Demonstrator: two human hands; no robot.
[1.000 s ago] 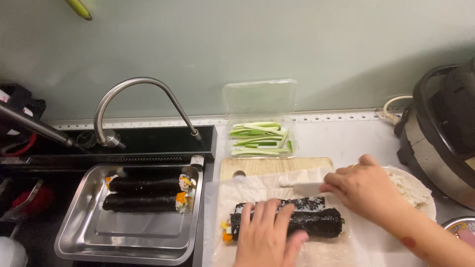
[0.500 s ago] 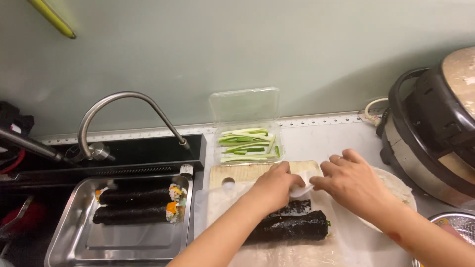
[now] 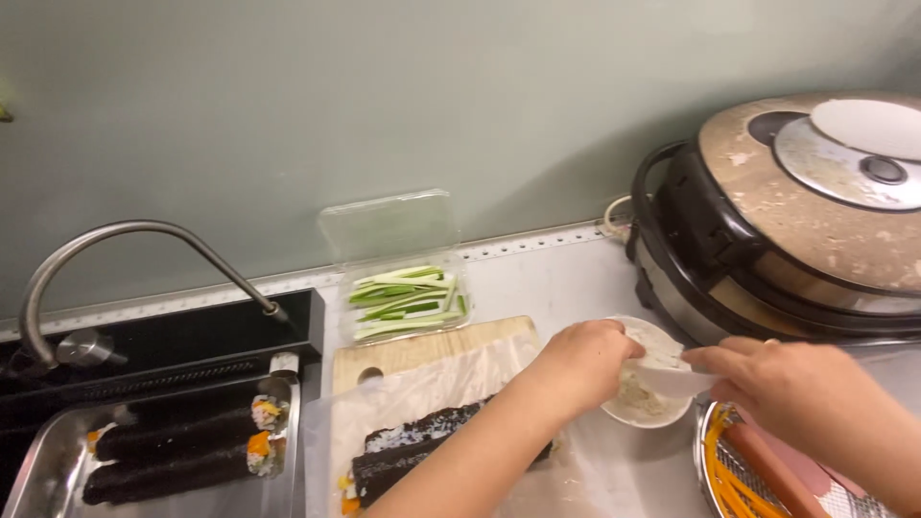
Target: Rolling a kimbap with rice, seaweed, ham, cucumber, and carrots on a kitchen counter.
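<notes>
Here, from the head view, everything placed against the white bowl point(image 3: 645, 398). Left hand point(image 3: 583, 363) over the bowl's left rim, fingers curled down into it, touching the rice inside and the white paddle point(image 3: 672, 379); whether gripping the paddle or just pressing rice off it, cannot tell. Right hand point(image 3: 796, 388) just right of the bowl, fingers closed round the paddle's handle end, blade reaching across the bowl toward the left hand.

Left of the bowl and lower, a seaweed roll point(image 3: 422, 451) lying on a sheet of clear wrap point(image 3: 422, 388), partly hidden under the left forearm, orange filling showing at its near end. Under the wrap, a wooden board point(image 3: 422, 345), touching the bowl's left side or nearly so.

Behind the board, further from the bowl, a clear tub point(image 3: 403, 288) with green cucumber strips, lid standing open against the wall.

Far left of the bowl, a steel tray point(image 3: 288, 422) holding two finished rolls point(image 3: 173, 456), with a curved tap point(image 3: 125, 249) above.

Right behind the bowl, a large rice cooker point(image 3: 796, 211), lid down. Below right of the bowl, a metal strainer point(image 3: 715, 470) with orange strips and pink sticks.
</notes>
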